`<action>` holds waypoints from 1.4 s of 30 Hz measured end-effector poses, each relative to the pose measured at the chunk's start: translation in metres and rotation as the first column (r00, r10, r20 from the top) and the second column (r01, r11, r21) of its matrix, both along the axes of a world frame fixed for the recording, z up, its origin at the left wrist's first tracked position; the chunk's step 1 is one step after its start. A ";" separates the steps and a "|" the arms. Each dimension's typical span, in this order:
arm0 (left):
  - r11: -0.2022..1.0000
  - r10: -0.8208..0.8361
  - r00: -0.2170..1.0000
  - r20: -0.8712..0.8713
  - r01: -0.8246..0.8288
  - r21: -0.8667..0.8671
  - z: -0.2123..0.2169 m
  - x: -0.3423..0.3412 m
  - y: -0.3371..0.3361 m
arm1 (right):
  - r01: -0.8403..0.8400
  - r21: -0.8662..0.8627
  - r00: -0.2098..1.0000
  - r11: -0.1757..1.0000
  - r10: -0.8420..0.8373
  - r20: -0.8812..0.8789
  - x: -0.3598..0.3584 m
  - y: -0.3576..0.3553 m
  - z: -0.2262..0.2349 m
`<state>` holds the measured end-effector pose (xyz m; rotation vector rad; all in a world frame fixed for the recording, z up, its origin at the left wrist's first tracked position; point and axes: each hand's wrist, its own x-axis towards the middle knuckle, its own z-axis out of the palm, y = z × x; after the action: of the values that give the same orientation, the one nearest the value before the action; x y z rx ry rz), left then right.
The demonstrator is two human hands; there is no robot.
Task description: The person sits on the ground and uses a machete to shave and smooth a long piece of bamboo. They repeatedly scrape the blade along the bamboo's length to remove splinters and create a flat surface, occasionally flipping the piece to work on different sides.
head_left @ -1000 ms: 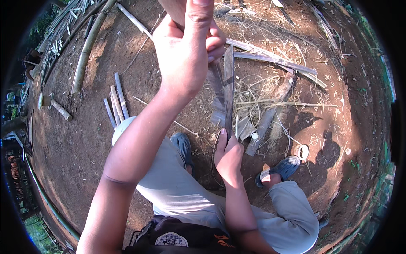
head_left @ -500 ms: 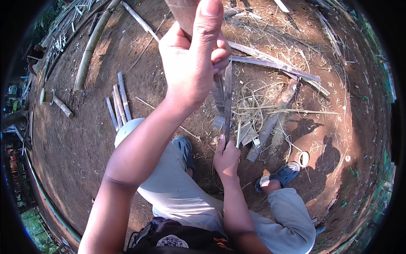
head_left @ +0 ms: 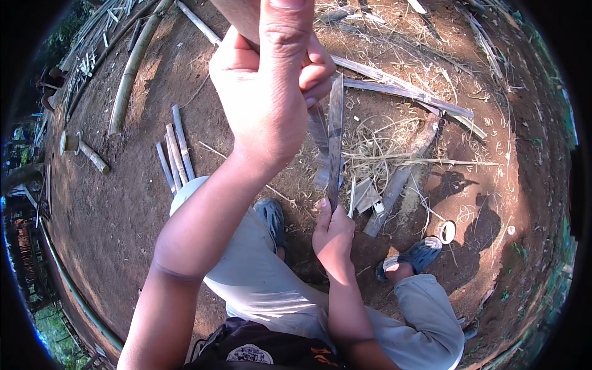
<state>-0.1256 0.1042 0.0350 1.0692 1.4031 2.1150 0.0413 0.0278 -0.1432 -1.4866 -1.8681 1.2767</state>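
Observation:
My left hand (head_left: 262,102) is raised high, its fingers wrapped round a brown bamboo piece (head_left: 237,15) with the thumb pressed along it. The top of that piece runs out of the picture. Below my fist hangs a flat greyish length (head_left: 319,132), which looks like the lower part of the same piece. Lower down, my right hand (head_left: 333,237) is closed on a long dark knife (head_left: 335,142); its handle is hidden in the fist. The blade points up, beside the greyish length; whether they touch I cannot tell.
Thin shavings (head_left: 382,145) lie on the soil ahead, around a log (head_left: 391,200) and long split strips (head_left: 401,89). Several short strips (head_left: 177,151) rest by my left knee. A bamboo pole (head_left: 132,80) lies far left. A bamboo ring (head_left: 447,232) sits near my right shoe (head_left: 419,254).
My left hand has moved a little up and to the left with the bamboo piece. The knife in my right hand shows more of its flat side; that hand has barely shifted.

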 end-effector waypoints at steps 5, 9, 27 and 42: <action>0.966 -0.220 0.968 0.119 0.200 0.164 -0.019 -0.009 0.004 | -0.031 -0.008 0.985 0.999 0.032 0.170 0.009 -0.004 -0.082; 0.986 -0.067 0.994 0.089 0.052 0.161 -0.024 0.004 0.005 | -0.068 0.082 0.950 0.994 0.039 0.309 0.019 -0.001 -0.101; 0.992 0.042 0.987 0.153 -0.060 0.110 -0.016 -0.005 0.009 | -0.071 0.025 0.951 0.997 0.060 0.304 0.013 -0.002 -0.061; 0.983 0.020 0.994 0.109 -0.039 0.179 -0.019 -0.010 0.008 | -0.069 -0.091 0.919 0.993 0.099 0.381 0.031 -0.008 -0.128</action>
<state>-0.1360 0.1122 0.0160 0.9897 1.2032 2.3207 0.0719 0.0194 -0.2712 -1.8232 -2.1700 1.1661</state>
